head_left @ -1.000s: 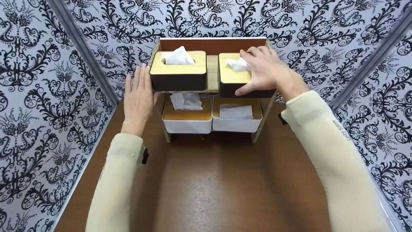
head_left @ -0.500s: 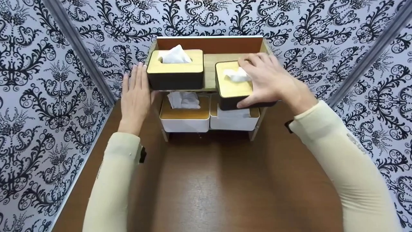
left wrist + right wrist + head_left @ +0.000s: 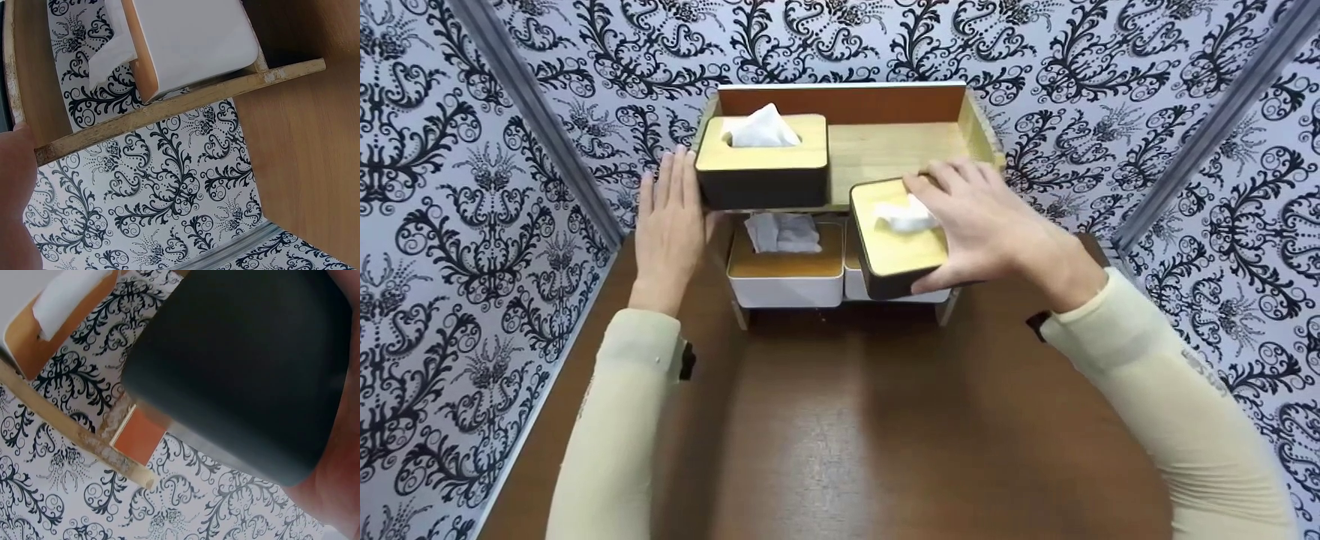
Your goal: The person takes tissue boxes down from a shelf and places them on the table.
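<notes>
My right hand (image 3: 982, 221) grips a black tissue box (image 3: 894, 255) with a light wood lid and a white tissue poking out. The box is held in front of the upper level of a small wooden shelf (image 3: 896, 146), tilted slightly; its dark surface fills much of the right wrist view. My left hand (image 3: 666, 232) rests with straight fingers against the shelf's left side, next to a second black tissue box (image 3: 761, 186) on the upper level. Below stand two white tissue boxes; the left one (image 3: 786, 291) shows well, while the right one (image 3: 856, 283) is mostly hidden behind the held box.
The shelf stands at the back of a brown table (image 3: 810, 420). Patterned walls (image 3: 840, 45) enclose it behind and on both sides. An orange-brown back panel (image 3: 847, 105) rises behind the upper level, and a wooden side board (image 3: 982, 135) edges its right end.
The right hand has drawn the black tissue box off the upper level, toward me and lower in the head view, uncovering the shelf's right part. My left hand stays against the shelf's side.
</notes>
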A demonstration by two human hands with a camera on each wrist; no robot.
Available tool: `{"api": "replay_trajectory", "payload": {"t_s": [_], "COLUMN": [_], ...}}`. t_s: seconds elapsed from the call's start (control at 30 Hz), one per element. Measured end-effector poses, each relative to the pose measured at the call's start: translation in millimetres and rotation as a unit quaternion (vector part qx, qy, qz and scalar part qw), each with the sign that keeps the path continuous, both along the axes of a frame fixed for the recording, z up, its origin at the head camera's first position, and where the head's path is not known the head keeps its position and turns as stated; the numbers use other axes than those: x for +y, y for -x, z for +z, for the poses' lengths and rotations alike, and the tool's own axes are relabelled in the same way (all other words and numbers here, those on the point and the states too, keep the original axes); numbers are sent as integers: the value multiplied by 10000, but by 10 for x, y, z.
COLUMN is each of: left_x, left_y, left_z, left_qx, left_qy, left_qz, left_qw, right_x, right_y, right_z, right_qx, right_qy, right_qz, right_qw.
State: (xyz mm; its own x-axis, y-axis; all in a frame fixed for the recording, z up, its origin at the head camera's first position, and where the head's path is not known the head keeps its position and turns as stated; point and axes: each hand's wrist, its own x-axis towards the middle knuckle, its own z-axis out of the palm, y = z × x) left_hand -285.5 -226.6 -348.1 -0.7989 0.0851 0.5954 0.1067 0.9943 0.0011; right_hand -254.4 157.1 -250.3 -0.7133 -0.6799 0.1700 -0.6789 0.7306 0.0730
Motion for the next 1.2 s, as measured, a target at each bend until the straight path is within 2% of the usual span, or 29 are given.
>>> {"api": "replay_trajectory", "payload": {"t_s": [0.3,0.5,0.73,1.0,1.2], "left_x": [-5,-12,1,5,0], "left_y": [-1,-2,11,11,5], "left_z": [-6,-12,-6,-5,-4], "left_qx": [-20,-41,-32,-192,-104], "left_qy": [-58,-114,-105,-138,-119], "left_qz": [-12,-43,-58,-62,-75], "left_qw": [10000,9999,9999,9997,9998], "right_x": [1,48,148,321,464], "right_y": [-171,-226,-241,-213,-226], "right_z": [-221,-440,-764,-1210,-1499], "right_qx": [63,8,-176,-499,-653], "right_qy": [-264,-356,-377,-479,-520], "right_qz": [178,261,295,169,149], "right_qw": [9995,9990,9987,9975,9964]}}
